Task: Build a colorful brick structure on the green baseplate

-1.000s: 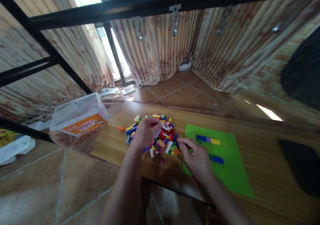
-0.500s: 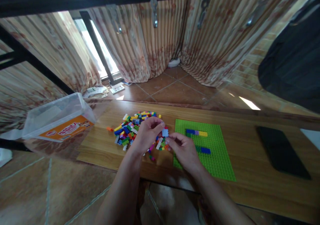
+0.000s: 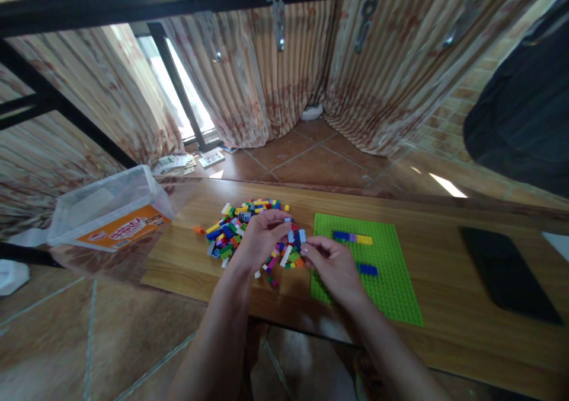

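Over the right side of a pile of loose toy bricks [image 3: 227, 230], my two hands work close together. The fingertips of my left hand [image 3: 261, 238] are pinched on a small light blue brick [image 3: 288, 220]. My right hand [image 3: 334, 266] pinches another light blue brick [image 3: 303, 235], a short gap away from the first. Right beside my right hand lies a green baseplate [image 3: 391, 282]. Attached to it are a blue, purple and yellow row [image 3: 352, 238] and a lower row with a blue brick [image 3: 368, 269], its left end partly hidden by my right hand.
The wooden table [image 3: 178, 264] carries a dark flat tablet-like slab [image 3: 509, 273] at the right. A clear plastic box [image 3: 111, 202] with an orange label stands at the left. A black metal bar [image 3: 231, 6] with hanging clips crosses the top, before the curtains [image 3: 249, 80].
The light blue piece held between both hands has come apart; each hand now holds a light blue brick with a gap between them. The view has shifted slightly.
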Tool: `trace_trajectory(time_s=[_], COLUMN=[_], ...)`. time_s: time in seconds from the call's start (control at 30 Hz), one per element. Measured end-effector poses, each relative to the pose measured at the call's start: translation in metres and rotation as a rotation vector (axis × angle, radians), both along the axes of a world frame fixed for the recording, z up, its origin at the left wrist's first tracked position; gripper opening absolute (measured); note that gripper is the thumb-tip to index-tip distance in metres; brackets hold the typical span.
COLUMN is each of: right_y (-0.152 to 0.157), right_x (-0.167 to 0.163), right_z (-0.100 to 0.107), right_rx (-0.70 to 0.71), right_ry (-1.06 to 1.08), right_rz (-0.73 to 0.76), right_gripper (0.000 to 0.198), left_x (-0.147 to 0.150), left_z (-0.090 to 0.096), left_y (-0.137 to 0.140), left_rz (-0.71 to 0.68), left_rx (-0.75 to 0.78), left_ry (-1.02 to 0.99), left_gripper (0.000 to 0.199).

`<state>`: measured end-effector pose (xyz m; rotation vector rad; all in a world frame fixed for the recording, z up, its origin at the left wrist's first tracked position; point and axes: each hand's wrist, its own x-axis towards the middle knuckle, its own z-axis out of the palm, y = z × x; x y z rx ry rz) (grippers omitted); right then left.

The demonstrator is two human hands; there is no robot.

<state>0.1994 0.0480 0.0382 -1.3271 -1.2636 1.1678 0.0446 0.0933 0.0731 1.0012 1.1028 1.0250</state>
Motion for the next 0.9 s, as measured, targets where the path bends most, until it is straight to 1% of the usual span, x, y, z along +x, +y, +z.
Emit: trace_trajectory(time_s=[0.07,0.13,0.2,0.27,0.4,0.53,0.63,0.77,0.9], right_y=[0.001,0.001,0.000,-0.001,-0.002,-0.001,0.001,0.003,0.005], right_x=[0.000,-0.001,-0.003,-0.005,-0.006,-0.005,-0.003,-0.002,-0.002], right_z=[-0.005,-0.009,-0.011,-0.011,-0.009,-0.007,-0.004,-0.001,-0.001], right_rx=[0.094,0.166,0.200,0.204,0.181,0.129,0.112,0.074,0.006], right_ry=[-0.198,-0.350,-0.422,-0.430,-0.330,-0.131,-0.079,0.036,0.162], right_rz=[-0.045,-0.058,-0.048,-0.024,-0.006,-0.019,-0.005,0.018,0.035], right_gripper=[0.023,0.022,0.024,0.025,0.025,0.026,0.026,0.025,0.026], left_x=[-0.002,-0.004,-0.006,-0.007,-0.007,-0.004,-0.001,0.000,-0.002], left_z=[-0.002,-0.003,-0.005,-0.006,-0.005,-0.002,0.001,0.003,0.005], left_y=[0.002,0.003,0.003,0.003,0.001,-0.002,-0.004,-0.005,-0.006], left_rz=[0.009,0.007,0.002,-0.002,-0.024,-0.135,-0.199,-0.231,-0.247], left_rx=[-0.006,-0.009,-0.009,0.000,0.017,0.012,0.010,0.028,0.021], left_ry=[0.020,0.036,0.052,0.067,0.097,0.104,0.109,0.098,0.052], left_gripper=[0.029,0.025,0.022,0.022,0.022,0.018,0.016,0.014,0.019])
